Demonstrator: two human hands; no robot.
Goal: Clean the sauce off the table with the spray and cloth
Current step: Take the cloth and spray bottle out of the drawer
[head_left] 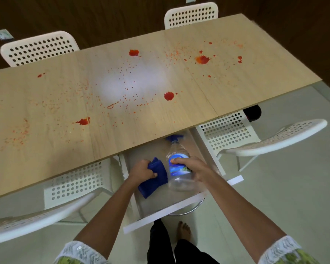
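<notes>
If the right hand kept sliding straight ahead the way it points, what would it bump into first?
Probably the table: the right hand, gripping the spray bottle in the open drawer, points toward its near edge. The bottle's blue nozzle would likely slip under first; depth is unclear.

Dim, soft overhead light w/ pale glare patch on table [46,88] (slight wide-angle edge bending).

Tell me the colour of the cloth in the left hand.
Dark blue; the cloth shows best in the head view.

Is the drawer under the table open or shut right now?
Open. The drawer is pulled out from under the table; the left hand grips the cloth and the right hand the spray bottle over it.
</notes>
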